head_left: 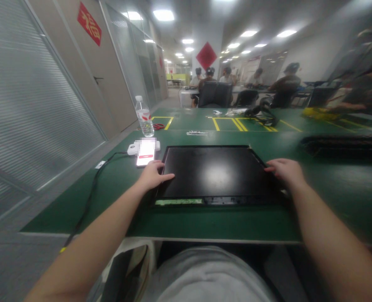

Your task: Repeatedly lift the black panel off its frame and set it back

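A black flat display panel (188, 167) lies on the green table in front of me, screen side up, with a bright reflection on it. Along its near edge runs a bare strip, with a green circuit board (178, 201) showing at the left. My left hand (152, 175) grips the panel's left edge, thumb on top of the frame and fingers round the side. At the opposite edge, my right hand (287, 171) holds the panel's right side between its fingers; its thumb is partly hidden.
A lit phone (146, 155) leans by a white power strip (131, 149) left of the panel. Behind them stand a water bottle (144, 117) and red-handled scissors (159, 126). A dark long object (346, 147) lies at right on the green table (110, 201). People sit farther back.
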The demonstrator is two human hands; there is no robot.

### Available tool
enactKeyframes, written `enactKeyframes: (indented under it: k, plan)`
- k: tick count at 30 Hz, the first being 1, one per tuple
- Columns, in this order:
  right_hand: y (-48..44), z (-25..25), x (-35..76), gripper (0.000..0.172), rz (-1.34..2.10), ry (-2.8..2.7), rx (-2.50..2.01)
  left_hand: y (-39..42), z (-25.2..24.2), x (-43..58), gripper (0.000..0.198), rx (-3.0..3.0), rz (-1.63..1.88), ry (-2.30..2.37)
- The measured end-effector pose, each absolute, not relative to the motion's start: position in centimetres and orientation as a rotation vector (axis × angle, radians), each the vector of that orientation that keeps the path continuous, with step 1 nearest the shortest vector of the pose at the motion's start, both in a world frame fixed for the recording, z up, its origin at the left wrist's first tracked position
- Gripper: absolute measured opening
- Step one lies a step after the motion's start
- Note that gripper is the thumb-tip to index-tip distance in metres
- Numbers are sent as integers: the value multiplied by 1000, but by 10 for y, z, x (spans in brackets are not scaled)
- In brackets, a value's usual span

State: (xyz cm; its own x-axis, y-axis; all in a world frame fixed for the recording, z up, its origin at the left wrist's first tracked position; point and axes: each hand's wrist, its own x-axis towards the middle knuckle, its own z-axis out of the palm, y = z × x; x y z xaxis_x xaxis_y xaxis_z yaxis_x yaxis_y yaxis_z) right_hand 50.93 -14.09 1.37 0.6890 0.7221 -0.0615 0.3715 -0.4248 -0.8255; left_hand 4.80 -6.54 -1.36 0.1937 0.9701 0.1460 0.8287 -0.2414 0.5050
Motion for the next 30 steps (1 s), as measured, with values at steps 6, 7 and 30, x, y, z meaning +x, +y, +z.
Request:
enactKeyframes:
  k: [6, 7, 30]
  plan:
    - [-140, 11, 512, 14, 520, -846, -2059, -66, -12, 49, 62, 2202, 614, 1708]
    - [-139, 10, 512, 15, 519, -845, -2060, -66, -12, 49, 63, 2206, 606, 1709]
    - [-134, -2, 527, 22, 345, -1068, -2072, -73, -10, 46, 80, 2288, 613, 1515]
